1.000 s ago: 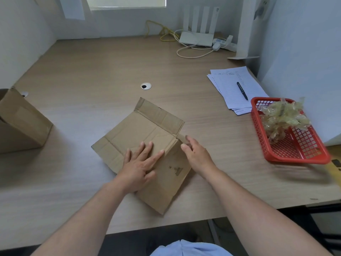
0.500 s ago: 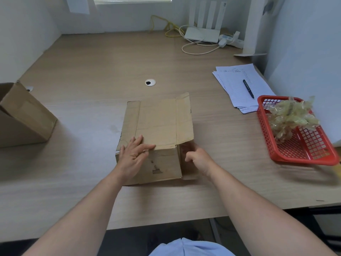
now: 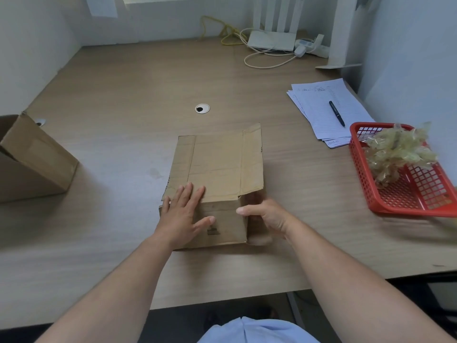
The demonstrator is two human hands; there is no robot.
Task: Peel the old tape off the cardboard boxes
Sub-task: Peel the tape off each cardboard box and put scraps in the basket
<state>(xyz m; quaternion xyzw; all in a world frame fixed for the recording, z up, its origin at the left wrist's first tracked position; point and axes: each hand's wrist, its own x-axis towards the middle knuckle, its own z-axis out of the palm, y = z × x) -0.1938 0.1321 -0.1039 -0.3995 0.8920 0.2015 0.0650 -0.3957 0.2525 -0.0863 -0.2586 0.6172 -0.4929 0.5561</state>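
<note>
From the cardboard box (image 3: pixel 217 169), I saw open desk (image 3: pixel 123 95) toward twelve and ten o'clock; a second box (image 3: pixel 37 164) blocked nine, papers (image 3: pixel 319 105) with a pen (image 3: pixel 336 113) two, a red basket (image 3: pixel 362 174) three.

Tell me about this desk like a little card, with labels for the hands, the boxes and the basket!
left hand: flat on the box, fingers straight
right hand: grips the box's near right corner
box: mid desk, in front of the person
other box: at the left edge
basket: red, on the right, holds a wad of tape
papers: behind the basket, pen on top
</note>
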